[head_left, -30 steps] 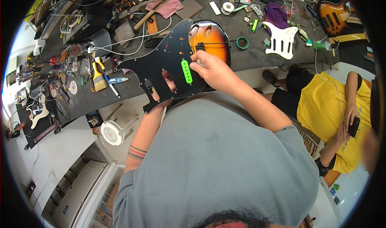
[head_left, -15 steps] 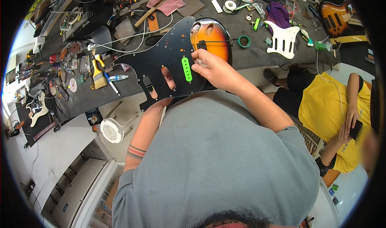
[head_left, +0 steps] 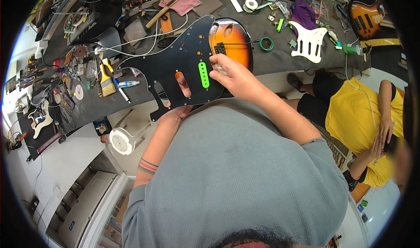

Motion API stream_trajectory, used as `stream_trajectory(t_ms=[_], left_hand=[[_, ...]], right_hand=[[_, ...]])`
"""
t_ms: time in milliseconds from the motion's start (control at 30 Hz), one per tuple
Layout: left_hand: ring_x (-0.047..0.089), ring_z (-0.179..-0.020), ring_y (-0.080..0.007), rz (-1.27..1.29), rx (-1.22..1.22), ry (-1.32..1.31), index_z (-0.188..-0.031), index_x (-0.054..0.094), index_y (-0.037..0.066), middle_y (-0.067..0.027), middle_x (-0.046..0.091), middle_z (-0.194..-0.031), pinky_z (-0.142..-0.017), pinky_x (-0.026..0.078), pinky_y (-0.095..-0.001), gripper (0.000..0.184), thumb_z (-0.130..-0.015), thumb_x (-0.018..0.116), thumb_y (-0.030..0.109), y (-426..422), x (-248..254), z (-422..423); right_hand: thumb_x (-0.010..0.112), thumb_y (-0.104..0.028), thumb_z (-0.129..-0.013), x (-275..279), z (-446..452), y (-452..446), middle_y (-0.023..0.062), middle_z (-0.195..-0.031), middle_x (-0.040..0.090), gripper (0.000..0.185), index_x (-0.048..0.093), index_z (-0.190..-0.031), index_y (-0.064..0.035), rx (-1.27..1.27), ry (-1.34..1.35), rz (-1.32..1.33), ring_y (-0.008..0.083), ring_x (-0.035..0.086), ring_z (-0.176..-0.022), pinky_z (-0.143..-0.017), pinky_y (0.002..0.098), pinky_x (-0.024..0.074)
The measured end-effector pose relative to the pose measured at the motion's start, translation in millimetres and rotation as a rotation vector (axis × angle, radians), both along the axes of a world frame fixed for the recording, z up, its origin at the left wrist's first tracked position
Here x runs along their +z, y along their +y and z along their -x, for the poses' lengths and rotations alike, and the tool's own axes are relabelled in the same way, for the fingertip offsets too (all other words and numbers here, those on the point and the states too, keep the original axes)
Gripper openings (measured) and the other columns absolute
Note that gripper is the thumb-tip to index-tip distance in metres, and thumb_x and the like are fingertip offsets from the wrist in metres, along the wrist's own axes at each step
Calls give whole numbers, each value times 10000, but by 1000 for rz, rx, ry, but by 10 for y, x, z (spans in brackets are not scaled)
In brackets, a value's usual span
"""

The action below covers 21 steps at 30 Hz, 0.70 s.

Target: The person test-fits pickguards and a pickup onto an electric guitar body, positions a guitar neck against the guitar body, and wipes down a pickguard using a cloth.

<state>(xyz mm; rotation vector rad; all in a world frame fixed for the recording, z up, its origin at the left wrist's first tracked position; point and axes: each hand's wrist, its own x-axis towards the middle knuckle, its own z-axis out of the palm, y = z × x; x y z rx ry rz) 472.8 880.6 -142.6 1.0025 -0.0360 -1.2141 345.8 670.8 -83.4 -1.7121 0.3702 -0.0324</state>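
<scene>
A black guitar pickguard (head_left: 164, 73) with one bright green pickup (head_left: 204, 75) and two open pickup slots is raised in front of my chest. My left hand (head_left: 177, 113) holds it from beneath at the lower edge, the fingers hidden behind it. My right hand (head_left: 234, 75) is closed at the pickguard's right edge, beside the green pickup. Between its thumb and fingers is a small clear-looking object (head_left: 221, 69), mostly covered. Behind the pickguard lies a sunburst guitar body (head_left: 238, 40) with a black bridge (head_left: 219, 48).
A white pickguard (head_left: 308, 42), green tape ring (head_left: 266, 44) and purple cloth (head_left: 302, 14) lie on the dark bench (head_left: 271, 63). A paintbrush (head_left: 107, 84) and many tools crowd its left. A white stool (head_left: 122, 140) stands below. A person in yellow (head_left: 356, 112) sits at right.
The pickguard has shifted slightly left and up, with more of my left hand showing below it. My right hand stays closed at nearly the same place.
</scene>
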Motion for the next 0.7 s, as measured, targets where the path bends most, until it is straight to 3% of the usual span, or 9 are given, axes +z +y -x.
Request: stream_trajectory(t_ms=[100,400,700], left_hand=[[752,-1091,-206,-1,-7,20,-1316,711,-8,-90,764,-1241,-976,617,-353,507,-817,805,-1,7,46,-8],[756,-1070,-200,-7,-14,61,-1299,725,-3,-86,770,-1218,-960,621,-343,474,-832,804,8,-1,94,4],[760,-1048,-194,-18,-28,101,-1283,739,1,-82,777,-1196,-944,625,-334,441,-846,802,16,-14,109,32]], right_hand=[[668,-154,-1065,-50,6,6,222,-1258,709,323,593,-1320,29,-23,-25,-48,383,692,-1205,-1040,445,532],[657,-188,-1089,86,27,133,212,-1151,730,301,607,-1270,48,-159,115,-108,277,725,-1100,-972,388,551],[666,-194,-1080,-101,7,190,191,-1077,736,275,622,-1200,49,-219,102,-182,253,728,-1036,-937,385,559]])
